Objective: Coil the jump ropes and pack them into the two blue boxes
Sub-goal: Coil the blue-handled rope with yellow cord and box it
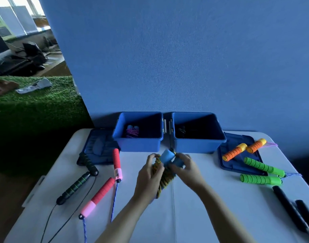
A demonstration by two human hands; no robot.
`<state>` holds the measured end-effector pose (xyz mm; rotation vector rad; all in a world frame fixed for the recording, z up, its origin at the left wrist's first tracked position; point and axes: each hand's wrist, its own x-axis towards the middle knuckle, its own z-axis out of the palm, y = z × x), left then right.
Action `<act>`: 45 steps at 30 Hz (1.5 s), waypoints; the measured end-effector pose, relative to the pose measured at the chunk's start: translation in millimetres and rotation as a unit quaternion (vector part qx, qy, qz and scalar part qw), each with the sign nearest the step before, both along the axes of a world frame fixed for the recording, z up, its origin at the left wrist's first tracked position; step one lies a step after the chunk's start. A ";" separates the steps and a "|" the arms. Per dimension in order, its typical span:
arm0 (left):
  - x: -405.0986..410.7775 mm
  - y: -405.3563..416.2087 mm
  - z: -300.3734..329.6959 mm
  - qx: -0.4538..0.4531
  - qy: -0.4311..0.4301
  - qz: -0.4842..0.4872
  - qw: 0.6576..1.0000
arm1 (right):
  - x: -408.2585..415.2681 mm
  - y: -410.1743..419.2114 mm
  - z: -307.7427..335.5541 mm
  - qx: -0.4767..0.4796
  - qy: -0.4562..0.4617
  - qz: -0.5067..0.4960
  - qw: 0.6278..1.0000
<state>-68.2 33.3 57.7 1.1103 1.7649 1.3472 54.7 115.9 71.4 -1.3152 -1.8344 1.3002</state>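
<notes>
Two blue boxes stand side by side at the table's far edge. The left box [138, 142] holds a coiled pink rope with blue handles [132, 132]. Something dark lies in the right box [197, 143]. In front of them, above the table's middle, I hold a jump rope with blue handles [167, 157] and a yellow-and-dark cord [165, 178] bundled in loops. My left hand [148, 174] grips the coiled cord. My right hand [184, 168] grips the handles.
A black-handled rope [74, 186] and a red-and-pink-handled rope [102, 191] lie at the left. Orange handles [235, 151] rest on a blue lid [227, 163] at the right, then green handles [260, 179] and black handles [290, 207]. Another lid [99, 146] lies left of the boxes.
</notes>
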 end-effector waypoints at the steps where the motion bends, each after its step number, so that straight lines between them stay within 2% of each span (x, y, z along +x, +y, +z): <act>1: 1.7 5.0 1.0 -0.007 -0.030 0.015 0.999 | -1.3 -2.4 -0.7 0.008 0.039 -0.026 0.999; 3: 3.3 13.6 2.6 -0.024 -0.079 0.029 0.996 | -1.5 -6.8 0.1 -0.066 0.114 -0.013 0.991; 5: 0.8 19.8 -2.1 -0.045 -0.092 0.030 0.994 | -2.3 -10.4 -4.9 -0.133 0.103 0.039 0.985; 8: 1.7 24.5 -6.4 -0.083 -0.101 0.026 0.991 | -1.9 -13.4 -12.9 -0.108 0.045 0.075 0.990; 11: 4.1 24.6 -7.9 -0.105 -0.068 0.017 0.992 | 2.6 -12.9 -15.3 -0.100 0.045 0.110 0.988; 15: 8.6 27.5 -13.2 -0.115 -0.069 0.008 0.991 | 12.1 -8.1 -18.0 -0.074 0.002 0.131 0.989; 18: 12.4 31.0 -19.1 -0.124 -0.079 0.011 0.989 | 16.9 -3.5 -20.7 -0.052 -0.030 0.145 0.988; 22: 17.9 36.4 -19.1 -0.123 -0.140 0.019 0.982 | 19.6 4.3 -22.9 -0.010 -0.068 0.159 0.985; 30: -0.8 55.5 -25.0 -0.147 -0.159 0.041 0.975 | 4.0 26.7 -42.0 -0.001 -0.044 0.151 0.988; 35: -41.4 73.0 -14.6 -0.169 -0.104 0.038 0.979 | -34.9 52.7 -37.6 -0.002 -0.045 0.144 0.989; 37: -67.6 82.1 -8.9 -0.171 -0.054 0.054 0.982 | -56.5 68.0 -32.9 0.003 -0.045 0.135 0.990; 40: -117.3 98.8 -11.8 -0.149 0.107 0.083 0.980 | -89.6 95.7 -25.6 0.017 -0.055 0.116 0.992; 42: -152.8 112.3 -21.7 -0.143 0.228 0.088 0.959 | -112.7 118.6 -23.2 0.030 -0.064 0.102 0.992; 45: -203.9 136.4 -47.7 -0.168 0.326 0.067 0.928 | -146.8 155.5 -24.6 0.042 -0.102 0.081 0.991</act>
